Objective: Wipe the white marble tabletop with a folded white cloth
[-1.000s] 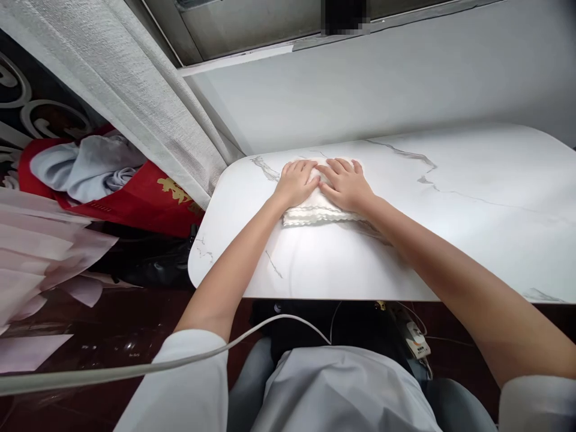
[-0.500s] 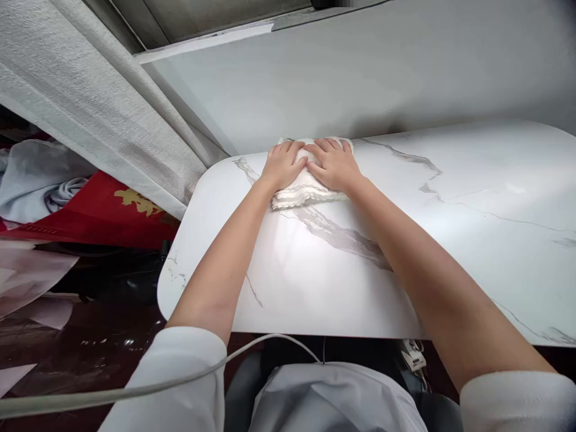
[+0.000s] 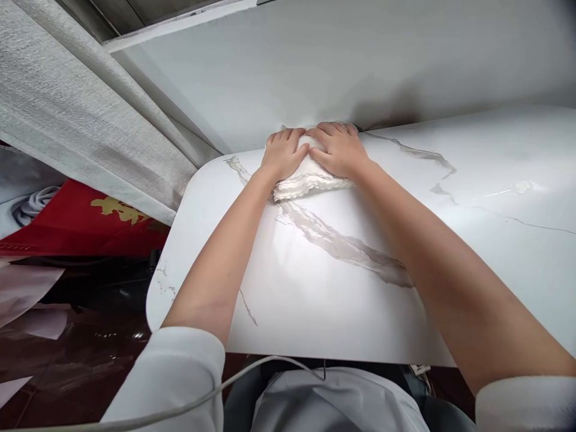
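A folded white cloth (image 3: 310, 183) lies at the far edge of the white marble table (image 3: 342, 282), right up against the grey wall. My left hand (image 3: 282, 155) rests flat on its left part, fingers stretched toward the wall. My right hand (image 3: 338, 150) lies flat on its right part, fingers pointing left and overlapping the cloth's top. Both hands press down on the cloth and cover most of it; only its layered near edge shows.
A grey curtain (image 3: 81, 120) hangs at the left beside the table's corner. Red fabric with gold print (image 3: 85, 225) and light cloths lie on the dark floor at the left. A white cable (image 3: 189, 402) runs across my lap.
Both hands have slid the folded cloth away from me, from a spot out on the tabletop to the back edge against the wall. The view has tilted with the reach.
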`<state>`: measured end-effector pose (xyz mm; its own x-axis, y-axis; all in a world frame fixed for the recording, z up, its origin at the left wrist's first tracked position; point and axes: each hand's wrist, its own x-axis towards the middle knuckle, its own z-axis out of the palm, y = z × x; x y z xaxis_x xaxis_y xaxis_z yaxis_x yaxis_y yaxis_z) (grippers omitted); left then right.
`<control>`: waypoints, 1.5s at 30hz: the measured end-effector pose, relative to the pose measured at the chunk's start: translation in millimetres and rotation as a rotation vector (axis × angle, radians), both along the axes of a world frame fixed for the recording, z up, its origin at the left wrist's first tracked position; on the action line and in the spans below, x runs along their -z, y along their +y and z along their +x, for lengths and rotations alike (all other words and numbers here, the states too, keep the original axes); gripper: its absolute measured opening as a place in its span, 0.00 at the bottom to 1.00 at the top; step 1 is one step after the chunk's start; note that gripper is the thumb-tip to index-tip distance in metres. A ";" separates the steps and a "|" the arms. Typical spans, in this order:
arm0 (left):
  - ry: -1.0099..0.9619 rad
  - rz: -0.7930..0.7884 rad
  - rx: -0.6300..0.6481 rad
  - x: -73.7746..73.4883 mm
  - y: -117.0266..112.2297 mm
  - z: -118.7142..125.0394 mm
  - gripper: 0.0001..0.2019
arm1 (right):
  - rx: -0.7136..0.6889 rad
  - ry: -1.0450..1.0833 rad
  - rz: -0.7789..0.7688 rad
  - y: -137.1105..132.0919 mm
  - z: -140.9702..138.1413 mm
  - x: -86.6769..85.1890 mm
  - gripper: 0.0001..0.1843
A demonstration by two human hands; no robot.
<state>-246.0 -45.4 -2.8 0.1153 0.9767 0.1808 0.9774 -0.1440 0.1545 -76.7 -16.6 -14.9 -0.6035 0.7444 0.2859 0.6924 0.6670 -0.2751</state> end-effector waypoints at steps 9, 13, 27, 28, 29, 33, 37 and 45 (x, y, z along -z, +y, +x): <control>0.019 0.049 -0.034 3.2 -5.6 17.8 0.23 | 0.002 -0.036 0.048 2.7 11.0 4.7 0.31; 0.011 0.052 -0.020 4.1 -10.7 32.3 0.24 | 0.008 -0.065 0.052 1.6 26.5 3.4 0.31; -0.004 0.020 0.011 -2.7 -62.9 66.8 0.24 | 0.096 -0.083 0.020 -61.9 54.4 -4.1 0.30; 0.002 0.016 0.014 -3.0 -68.3 68.0 0.24 | 0.104 -0.089 0.016 -68.8 55.4 -4.9 0.30; 0.007 0.013 0.016 -3.0 -73.9 69.2 0.24 | 0.110 -0.093 0.015 -75.7 56.7 -5.4 0.30; 0.022 0.030 0.034 -2.2 -98.4 75.0 0.24 | 0.109 -0.106 0.034 -103.0 64.9 -5.0 0.30; 0.026 0.054 0.020 -1.2 -130.3 83.8 0.24 | 0.065 -0.089 0.064 -130.2 76.1 -4.5 0.29; 0.029 0.041 -0.033 -4.5 -209.7 104.3 0.26 | -0.039 -0.130 0.051 -192.2 98.7 -9.4 0.29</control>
